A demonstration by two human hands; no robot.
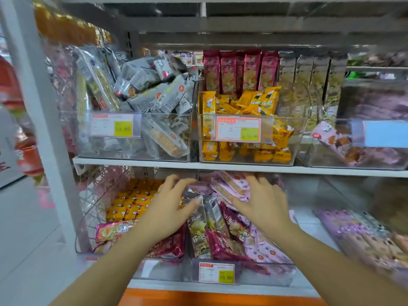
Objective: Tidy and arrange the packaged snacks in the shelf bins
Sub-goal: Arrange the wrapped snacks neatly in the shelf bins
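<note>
the left hand (170, 204) and right hand (262, 202) are bare and slim-fingered, and both forearms are bare along all their visible length.

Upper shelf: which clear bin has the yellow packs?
The middle bin, yellow packs piled behind its price tag; left bin holds grey packs, right bin pink ones.

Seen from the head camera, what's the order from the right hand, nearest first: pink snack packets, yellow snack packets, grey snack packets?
1. Pink snack packets, lower clear bin, under the right hand.
2. Yellow snack packets, upper middle bin.
3. Grey snack packets, upper left bin.
</note>
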